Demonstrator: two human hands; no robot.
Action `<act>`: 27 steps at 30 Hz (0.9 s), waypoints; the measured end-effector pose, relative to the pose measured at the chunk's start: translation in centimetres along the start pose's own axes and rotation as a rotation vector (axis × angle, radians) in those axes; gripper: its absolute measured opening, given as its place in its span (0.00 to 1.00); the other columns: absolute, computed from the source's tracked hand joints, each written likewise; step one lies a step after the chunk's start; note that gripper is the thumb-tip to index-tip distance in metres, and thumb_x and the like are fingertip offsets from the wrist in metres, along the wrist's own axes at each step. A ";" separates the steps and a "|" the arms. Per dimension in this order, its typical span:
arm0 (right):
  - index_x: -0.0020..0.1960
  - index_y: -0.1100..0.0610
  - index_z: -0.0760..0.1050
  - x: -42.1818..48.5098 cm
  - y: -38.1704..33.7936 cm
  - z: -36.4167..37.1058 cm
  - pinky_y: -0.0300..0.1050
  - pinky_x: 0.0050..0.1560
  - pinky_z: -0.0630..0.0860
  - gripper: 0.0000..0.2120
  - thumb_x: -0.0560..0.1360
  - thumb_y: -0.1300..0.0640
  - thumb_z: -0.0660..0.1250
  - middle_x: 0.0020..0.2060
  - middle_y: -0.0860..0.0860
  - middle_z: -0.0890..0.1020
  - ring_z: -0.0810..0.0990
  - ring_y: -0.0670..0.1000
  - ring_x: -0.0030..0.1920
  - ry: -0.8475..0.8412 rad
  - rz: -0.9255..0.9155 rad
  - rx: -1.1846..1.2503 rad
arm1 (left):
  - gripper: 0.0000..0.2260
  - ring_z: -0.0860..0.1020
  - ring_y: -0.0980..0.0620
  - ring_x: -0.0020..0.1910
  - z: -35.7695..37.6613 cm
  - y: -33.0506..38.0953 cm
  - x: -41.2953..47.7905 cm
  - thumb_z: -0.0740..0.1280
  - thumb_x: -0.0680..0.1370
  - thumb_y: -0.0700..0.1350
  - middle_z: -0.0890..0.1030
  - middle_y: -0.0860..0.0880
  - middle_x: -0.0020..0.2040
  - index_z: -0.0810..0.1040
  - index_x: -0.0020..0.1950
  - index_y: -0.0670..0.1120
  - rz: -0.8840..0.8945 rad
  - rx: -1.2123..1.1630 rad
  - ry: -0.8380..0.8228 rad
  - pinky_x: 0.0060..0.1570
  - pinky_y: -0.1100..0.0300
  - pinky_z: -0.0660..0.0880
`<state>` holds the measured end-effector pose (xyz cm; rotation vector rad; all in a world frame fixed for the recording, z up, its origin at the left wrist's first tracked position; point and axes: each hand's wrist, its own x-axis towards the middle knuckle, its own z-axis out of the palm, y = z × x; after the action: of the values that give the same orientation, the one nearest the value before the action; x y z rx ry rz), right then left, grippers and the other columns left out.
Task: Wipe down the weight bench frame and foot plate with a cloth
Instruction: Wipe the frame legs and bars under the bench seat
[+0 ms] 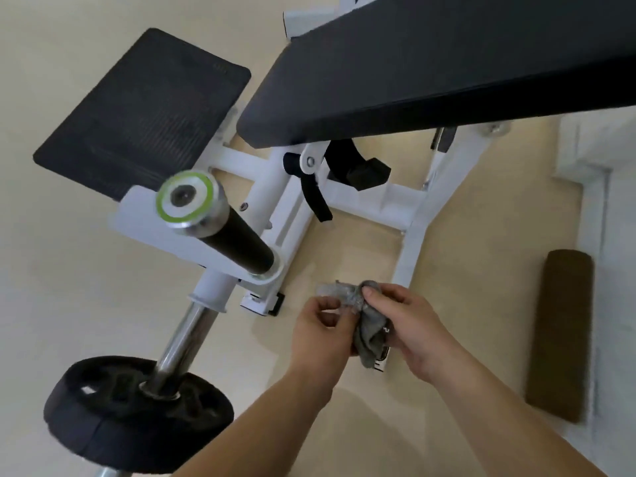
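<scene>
Both hands hold the grey cloth [371,333] low over the floor: left hand [320,333] pinches its bunched end, right hand [411,327] curls round the rest. White bench frame [414,218] stands just beyond, foot plate [144,108] far left.

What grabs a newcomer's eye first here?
The green-ringed cap on the black roller, centre left, pops first, with the big black bench pad filling the upper right. At bottom centre the left hand and right hand hold a grey cloth between them. The black foot plate sits upper left, a weight plate lower left.
</scene>
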<state>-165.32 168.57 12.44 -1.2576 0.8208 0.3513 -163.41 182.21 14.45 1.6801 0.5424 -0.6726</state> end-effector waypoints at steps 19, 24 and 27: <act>0.59 0.52 0.78 14.2 6.0 7.9 0.46 0.39 0.82 0.14 0.75 0.51 0.72 0.49 0.53 0.85 0.86 0.54 0.47 -0.283 -0.281 -0.054 | 0.13 0.85 0.51 0.44 -5.2 -7.2 8.2 0.59 0.86 0.55 0.84 0.47 0.52 0.80 0.58 0.49 0.280 0.201 0.301 0.51 0.46 0.83; 0.55 0.52 0.77 10.5 6.2 12.3 0.38 0.29 0.77 0.08 0.77 0.59 0.70 0.43 0.50 0.84 0.84 0.42 0.35 -0.343 -0.359 0.013 | 0.08 0.84 0.54 0.41 -11.3 -6.8 5.2 0.63 0.84 0.52 0.84 0.53 0.45 0.81 0.52 0.55 0.409 0.401 0.549 0.46 0.48 0.84; 0.53 0.50 0.76 9.6 5.4 13.7 0.34 0.30 0.77 0.09 0.76 0.57 0.73 0.45 0.47 0.84 0.83 0.39 0.35 -0.331 -0.519 -0.030 | 0.06 0.81 0.55 0.44 -13.3 -6.5 4.4 0.64 0.82 0.49 0.81 0.58 0.47 0.81 0.55 0.57 0.467 0.499 0.743 0.42 0.56 0.80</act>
<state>-157.51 181.16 2.87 -1.3444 0.1927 0.1428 -162.65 196.58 8.79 2.4295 0.4778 0.2081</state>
